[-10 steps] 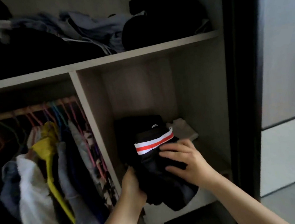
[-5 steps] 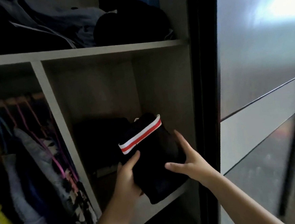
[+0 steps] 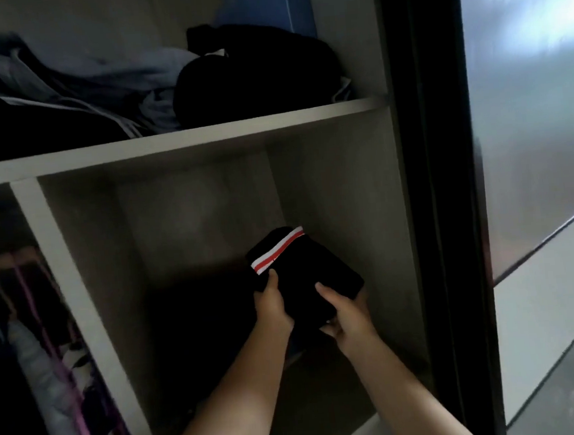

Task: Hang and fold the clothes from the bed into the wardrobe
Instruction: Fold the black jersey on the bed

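Both hands, left hand (image 3: 272, 307) and right hand (image 3: 347, 319), grip the folded black garment with a red-and-white band (image 3: 305, 274), seemingly shelving it; next, slide it toward twelve o'clock and release.

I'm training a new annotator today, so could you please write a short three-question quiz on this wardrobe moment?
1. True or false: both hands hold the folded black garment with the red and white band.
2. Which compartment is the garment in?
A. on the top shelf
B. the open cubby under that shelf
C. among the hanging clothes
3. Fill in: on the top shelf, the black bundle lies to the ____ of the grey-blue clothes.

Key
1. True: the left hand grips its left edge, the right hand its near edge.
2. B
3. right
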### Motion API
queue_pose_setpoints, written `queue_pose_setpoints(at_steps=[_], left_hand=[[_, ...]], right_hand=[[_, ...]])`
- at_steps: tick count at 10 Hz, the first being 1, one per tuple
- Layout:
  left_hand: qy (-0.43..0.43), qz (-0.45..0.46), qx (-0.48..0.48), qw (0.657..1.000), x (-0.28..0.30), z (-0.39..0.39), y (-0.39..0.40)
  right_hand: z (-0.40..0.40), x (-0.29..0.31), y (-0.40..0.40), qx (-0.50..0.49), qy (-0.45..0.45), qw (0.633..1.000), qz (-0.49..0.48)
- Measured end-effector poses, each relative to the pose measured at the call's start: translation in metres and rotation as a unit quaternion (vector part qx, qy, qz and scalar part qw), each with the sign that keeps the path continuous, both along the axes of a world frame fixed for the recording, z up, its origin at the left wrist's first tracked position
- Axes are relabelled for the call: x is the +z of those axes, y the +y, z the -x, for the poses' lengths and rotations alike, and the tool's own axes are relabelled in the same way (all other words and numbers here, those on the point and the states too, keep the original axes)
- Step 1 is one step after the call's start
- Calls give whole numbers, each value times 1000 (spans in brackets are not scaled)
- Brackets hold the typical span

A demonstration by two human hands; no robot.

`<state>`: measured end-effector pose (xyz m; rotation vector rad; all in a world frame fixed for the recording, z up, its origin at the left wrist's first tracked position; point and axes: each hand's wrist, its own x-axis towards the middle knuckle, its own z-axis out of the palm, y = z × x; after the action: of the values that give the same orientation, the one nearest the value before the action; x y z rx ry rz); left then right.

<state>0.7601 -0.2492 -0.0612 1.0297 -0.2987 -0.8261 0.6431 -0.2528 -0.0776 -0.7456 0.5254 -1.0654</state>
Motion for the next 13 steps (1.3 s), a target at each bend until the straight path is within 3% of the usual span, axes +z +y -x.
queue_pose_setpoints(at_steps=[1, 2, 4, 6, 7, 8, 9, 10, 11, 12, 13], left_hand=[[-22, -65, -65, 996, 0, -22, -38], [-59, -97, -66, 991, -8, -48, -75], [-131, -104, -57, 984, -17, -92, -111], [-212, -153, -52, 964, -52, -103, -119], [-293, -200, -80, 932, -67, -107, -123], [-359, -291, -14, 887, -68, -105, -134], [-397, -382, 18, 835, -64, -106, -139], [-437, -369, 44, 819, -60, -96, -138], [-524, -301, 92, 792, -61, -96, -137], [-577, -325, 23, 749, -69, -108, -137], [-577, -426, -72, 693, -75, -119, -138]], right_hand=[[-24, -11, -32, -54, 2, 998, -45], [-58, -30, -63, -84, 1, 994, -73], [-140, -77, -130, -130, 98, 985, -53], [-153, -96, -152, -167, 189, 965, -72], [-153, -101, -155, -169, 204, 961, -75], [-144, -93, -153, -122, 328, 937, -1], [-128, -79, -152, -42, 467, 880, 74], [-116, -71, -149, -65, 563, 807, 165], [-115, -72, -140, -202, 627, 680, 321], [-118, -83, -143, -148, 637, 627, 423], [-114, -93, -145, -105, 659, 594, 450]])
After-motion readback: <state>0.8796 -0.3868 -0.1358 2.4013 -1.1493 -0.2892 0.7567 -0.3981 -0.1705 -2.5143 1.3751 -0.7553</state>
